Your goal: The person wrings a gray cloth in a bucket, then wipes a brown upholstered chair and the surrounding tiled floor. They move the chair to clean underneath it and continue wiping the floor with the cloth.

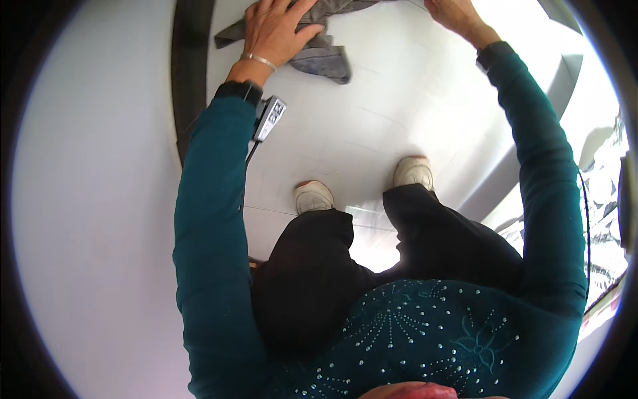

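Observation:
My left hand (279, 31) lies palm down on a crumpled grey-brown cloth (323, 61) at the top of the view. Its fingers are spread and the thumb stands well apart. Part of the cloth runs past the upper edge, and its lower flap looks bluish and damp or stained. The cloth rests on a pale tiled floor (369, 109). To the right, my right hand (453, 17) is at the upper edge, clear of the visible cloth. Its fingers look curled but are partly cut off, so what they hold is hidden.
A pale wall (99, 199) with a dark baseboard (192, 65) runs along the left. A small device (270, 118) on a cable hangs by my left wrist. My shoes (313, 197) stand on the floor. Patterned fabric (600, 214) is at the right.

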The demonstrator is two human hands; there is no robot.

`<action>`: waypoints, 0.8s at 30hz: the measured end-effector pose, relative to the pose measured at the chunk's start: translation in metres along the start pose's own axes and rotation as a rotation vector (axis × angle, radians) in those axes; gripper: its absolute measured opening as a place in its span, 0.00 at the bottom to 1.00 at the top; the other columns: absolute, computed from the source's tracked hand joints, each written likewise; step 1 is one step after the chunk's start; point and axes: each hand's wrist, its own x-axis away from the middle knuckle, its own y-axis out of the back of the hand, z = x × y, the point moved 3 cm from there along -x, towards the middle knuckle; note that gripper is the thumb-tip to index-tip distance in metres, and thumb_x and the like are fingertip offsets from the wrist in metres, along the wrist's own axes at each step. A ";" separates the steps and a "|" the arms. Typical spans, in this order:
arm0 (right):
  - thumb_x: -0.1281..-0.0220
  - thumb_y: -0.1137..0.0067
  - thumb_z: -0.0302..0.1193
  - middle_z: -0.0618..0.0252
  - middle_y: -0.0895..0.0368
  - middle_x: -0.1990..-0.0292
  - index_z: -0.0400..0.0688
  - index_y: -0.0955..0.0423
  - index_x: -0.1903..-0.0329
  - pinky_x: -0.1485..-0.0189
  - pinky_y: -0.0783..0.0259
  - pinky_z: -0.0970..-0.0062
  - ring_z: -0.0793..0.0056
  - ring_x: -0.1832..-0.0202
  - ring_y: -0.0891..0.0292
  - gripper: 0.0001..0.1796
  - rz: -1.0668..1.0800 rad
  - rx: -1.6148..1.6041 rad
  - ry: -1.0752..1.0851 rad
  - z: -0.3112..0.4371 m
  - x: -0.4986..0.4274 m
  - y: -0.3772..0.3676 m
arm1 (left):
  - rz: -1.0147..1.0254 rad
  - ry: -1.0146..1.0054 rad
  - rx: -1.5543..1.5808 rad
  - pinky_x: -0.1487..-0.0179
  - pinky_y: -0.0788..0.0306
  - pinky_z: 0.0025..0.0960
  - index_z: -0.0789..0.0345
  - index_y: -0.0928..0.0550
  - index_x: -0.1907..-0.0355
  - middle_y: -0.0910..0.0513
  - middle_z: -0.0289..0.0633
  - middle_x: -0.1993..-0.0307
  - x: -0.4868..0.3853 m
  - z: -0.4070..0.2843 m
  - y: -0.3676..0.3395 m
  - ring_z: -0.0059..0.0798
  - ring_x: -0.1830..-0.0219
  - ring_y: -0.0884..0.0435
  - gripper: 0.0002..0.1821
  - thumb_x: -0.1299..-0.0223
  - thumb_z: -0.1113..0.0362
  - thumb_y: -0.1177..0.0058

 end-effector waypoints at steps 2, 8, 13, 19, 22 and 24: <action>0.39 0.51 0.20 0.57 0.23 0.60 0.46 0.20 0.51 0.57 0.29 0.61 0.55 0.59 0.25 0.16 -0.054 -0.037 -0.104 0.002 0.060 -0.011 | -0.053 -0.077 -0.043 0.38 0.35 0.48 0.42 0.23 0.37 0.23 0.33 0.39 0.014 -0.023 -0.017 0.38 0.37 0.29 0.30 0.46 0.54 0.34; 0.56 0.44 0.16 0.63 0.23 0.58 0.52 0.20 0.62 0.57 0.31 0.63 0.58 0.56 0.26 0.19 0.073 -0.171 -0.384 0.102 0.260 -0.011 | 0.150 -0.218 0.114 0.42 0.39 0.46 0.46 0.18 0.47 0.22 0.28 0.45 0.082 -0.158 -0.064 0.30 0.41 0.28 0.21 0.46 0.65 0.44; 0.58 0.44 0.15 0.64 0.23 0.59 0.52 0.20 0.65 0.57 0.30 0.61 0.58 0.57 0.25 0.19 0.163 -0.317 -0.512 0.109 0.305 0.013 | 0.252 -0.222 0.276 0.48 0.36 0.41 0.47 0.16 0.50 0.20 0.29 0.47 0.084 -0.203 -0.056 0.33 0.47 0.26 0.20 0.46 0.67 0.46; 0.45 0.45 0.17 0.62 0.19 0.54 0.57 0.22 0.47 0.54 0.22 0.62 0.55 0.55 0.21 0.25 -0.090 0.274 -0.523 -0.037 0.246 0.042 | 0.003 -0.114 0.156 0.46 0.30 0.44 0.45 0.19 0.42 0.22 0.32 0.42 -0.048 -0.186 -0.086 0.37 0.44 0.25 0.33 0.54 0.75 0.41; 0.36 0.50 0.22 0.63 0.24 0.61 0.47 0.19 0.51 0.55 0.31 0.61 0.62 0.60 0.28 0.15 -0.040 0.090 -0.645 -0.039 0.260 0.021 | 0.122 -0.029 0.031 0.39 0.35 0.51 0.54 0.22 0.39 0.28 0.43 0.37 -0.052 -0.203 -0.104 0.43 0.37 0.30 0.24 0.41 0.66 0.45; 0.42 0.46 0.20 0.61 0.22 0.58 0.54 0.22 0.49 0.57 0.27 0.59 0.56 0.57 0.25 0.20 -0.061 0.162 -0.653 -0.003 0.284 0.012 | 0.177 -0.074 0.040 0.39 0.34 0.50 0.55 0.24 0.38 0.28 0.43 0.37 -0.035 -0.215 -0.103 0.43 0.36 0.31 0.25 0.41 0.67 0.46</action>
